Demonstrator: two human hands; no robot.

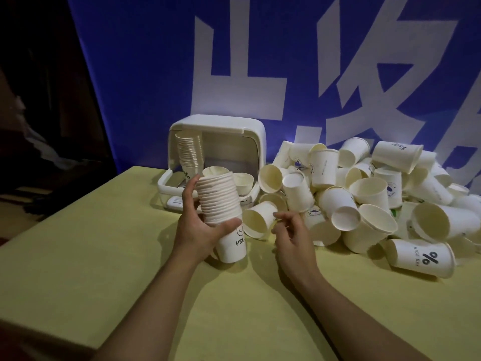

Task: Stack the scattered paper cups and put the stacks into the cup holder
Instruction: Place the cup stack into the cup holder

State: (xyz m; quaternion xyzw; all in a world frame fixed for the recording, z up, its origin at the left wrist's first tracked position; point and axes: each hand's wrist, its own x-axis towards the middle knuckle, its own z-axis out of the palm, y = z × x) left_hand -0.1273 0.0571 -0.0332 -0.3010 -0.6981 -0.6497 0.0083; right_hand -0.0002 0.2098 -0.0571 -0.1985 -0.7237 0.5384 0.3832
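Here the left hand (201,227) grips a tall stack of nested cups (221,207), fingers behind and thumb across the front just above the printed bottom cup, holding it upright over the yellow table (104,256), while the right hand (291,235) has its fingers curled in a light pinch at the base of a single loose cup (260,218) lying on its side just right of the stack. To do this step well, the person would likely lift that cup clear, turn it mouth-up so it lines up with the stack's axis, and seat it in the open top without crushing the rim; keeping the left grip low and firm should stop the column from bending or sliding apart. As for numbers: one cup holder (213,157), white with its lid swung up, stands at the back of the table; one stack (189,149) already stands inside it at the left, with one further cup (243,179) showing at its right side; one stack is in hand; and the scattered pile (364,188) to the right holds several dozen cups, too overlapped to count exactly, so most of the task looks undone
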